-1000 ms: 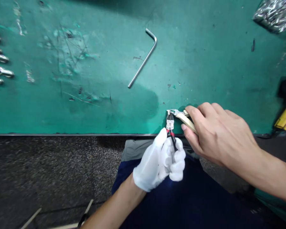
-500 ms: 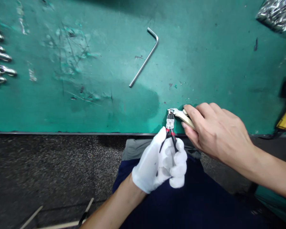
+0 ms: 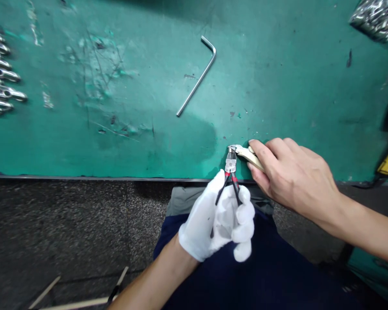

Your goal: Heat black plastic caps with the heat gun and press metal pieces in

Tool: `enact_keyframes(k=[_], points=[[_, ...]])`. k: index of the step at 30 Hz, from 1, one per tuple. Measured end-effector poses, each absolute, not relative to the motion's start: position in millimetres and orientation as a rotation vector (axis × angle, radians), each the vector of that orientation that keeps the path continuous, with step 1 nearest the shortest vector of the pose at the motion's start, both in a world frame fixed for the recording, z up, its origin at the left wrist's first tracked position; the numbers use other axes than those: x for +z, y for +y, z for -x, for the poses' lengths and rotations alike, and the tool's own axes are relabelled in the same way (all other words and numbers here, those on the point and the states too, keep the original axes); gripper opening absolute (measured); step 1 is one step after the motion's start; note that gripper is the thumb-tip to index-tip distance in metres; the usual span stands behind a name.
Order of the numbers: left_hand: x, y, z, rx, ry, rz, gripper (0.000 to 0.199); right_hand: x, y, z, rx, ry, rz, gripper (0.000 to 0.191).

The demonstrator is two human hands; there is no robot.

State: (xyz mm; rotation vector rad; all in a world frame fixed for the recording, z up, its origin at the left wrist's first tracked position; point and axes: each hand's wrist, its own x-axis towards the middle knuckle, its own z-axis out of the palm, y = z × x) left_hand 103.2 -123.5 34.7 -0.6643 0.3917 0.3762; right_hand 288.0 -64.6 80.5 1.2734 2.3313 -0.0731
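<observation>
Red-handled pliers are clenched in the white-gloved left hand, their head touching a pale curved metal part that is pinched by the right hand just inside the front edge of the green counter; an Allen key lies well apart

The pliers have bright, glossy metal jaws and slim black-and-red plastic grips, held in a matt white cloth glove. The cream-handled tool has a smooth, faintly shiny handle and a polished metal head. The hex key is smooth polished steel, while the worktop is matt green, scratched and scuffed, above a rough speckled stone floor.
</observation>
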Motion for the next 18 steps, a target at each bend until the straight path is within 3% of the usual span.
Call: enact_keyframes(k=[18], points=[[13,-128,-105,0.347,0.272,0.602,0.058,82,-81,-278,-0.123,2.263,-1.426,0.047]])
